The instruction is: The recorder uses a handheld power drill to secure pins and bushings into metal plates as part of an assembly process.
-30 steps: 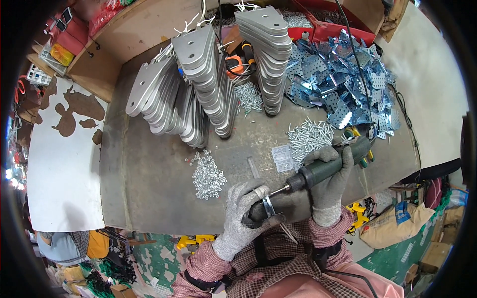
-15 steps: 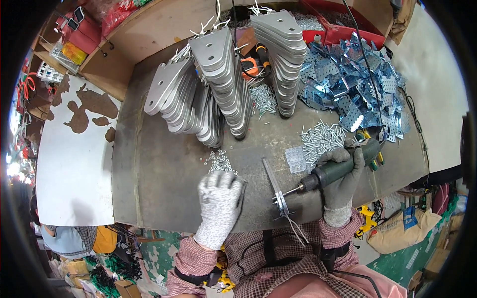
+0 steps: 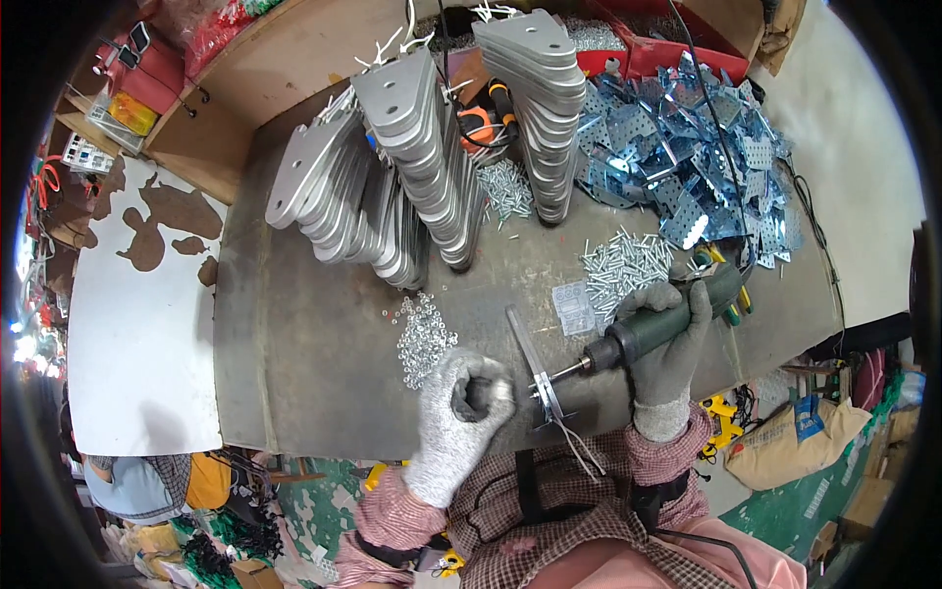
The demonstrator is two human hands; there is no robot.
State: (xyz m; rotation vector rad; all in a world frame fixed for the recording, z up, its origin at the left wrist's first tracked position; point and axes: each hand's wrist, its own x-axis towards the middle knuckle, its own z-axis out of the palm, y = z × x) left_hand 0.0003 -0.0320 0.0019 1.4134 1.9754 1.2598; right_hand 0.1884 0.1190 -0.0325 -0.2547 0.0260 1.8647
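My gloved right hand (image 3: 667,344) is wrapped round a dark green power screwdriver (image 3: 659,329) that points left. Its bit (image 3: 569,370) reaches a screw head at a metal bracket (image 3: 546,393), which is joined to a flat metal plate (image 3: 523,339) at the table's front edge. Just left of the bracket, my gloved left hand (image 3: 466,398) is curled with thumb and fingers together. Whatever its fingertips hold is too small to make out. Beside that hand lies a spread of small nuts (image 3: 422,339). A pile of screws (image 3: 628,270) sits beyond the screwdriver.
Stacks of grey metal plates (image 3: 397,93) stand at the back, with an orange tape measure (image 3: 476,128) between them. Blue-silver perforated brackets (image 3: 687,147) are heaped at the back right, before red bins (image 3: 677,61). A clear plastic case (image 3: 573,308) lies by the screws.
My left hand has come off the nuts, moved right toward the bracket, and its fingers have curled together. The right hand still holds the screwdriver at the bracket.
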